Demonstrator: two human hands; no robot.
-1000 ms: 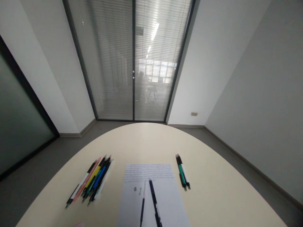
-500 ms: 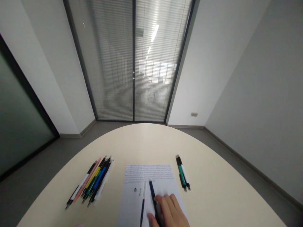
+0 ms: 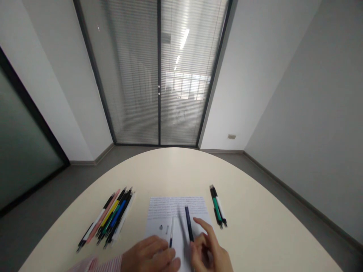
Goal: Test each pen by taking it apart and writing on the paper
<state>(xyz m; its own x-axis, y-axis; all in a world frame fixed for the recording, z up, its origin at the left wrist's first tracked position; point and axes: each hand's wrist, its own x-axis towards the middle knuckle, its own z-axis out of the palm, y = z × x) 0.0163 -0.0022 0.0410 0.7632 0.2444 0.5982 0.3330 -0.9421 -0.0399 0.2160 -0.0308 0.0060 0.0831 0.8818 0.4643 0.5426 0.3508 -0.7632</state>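
My right hand [image 3: 208, 247] pinches a dark pen barrel [image 3: 188, 223] near its lower end, with the index finger lifted away. The barrel stands tilted over the paper [image 3: 177, 206] and casts a shadow beside it. A slim pen refill [image 3: 172, 226], pale at the top and dark below, lies on the sheet. My left hand [image 3: 151, 255] has its fingers curled together over the refill's lower end, which is hidden. Left of the refill lie a small thin piece like a spring [image 3: 167, 229] and a small dark grey piece [image 3: 161, 227].
On the left of the round table [image 3: 172, 170] lies a bunch of pens [image 3: 110, 217] in black, white, pink, yellow, green and blue. Two pens, a green one [image 3: 216, 207] and a white one [image 3: 220, 207], lie right of the paper. The table's curved edge faces a glass partition.
My left hand has come in from below onto the refill. My right hand has lifted the dark barrel off the paper and moved slightly right.
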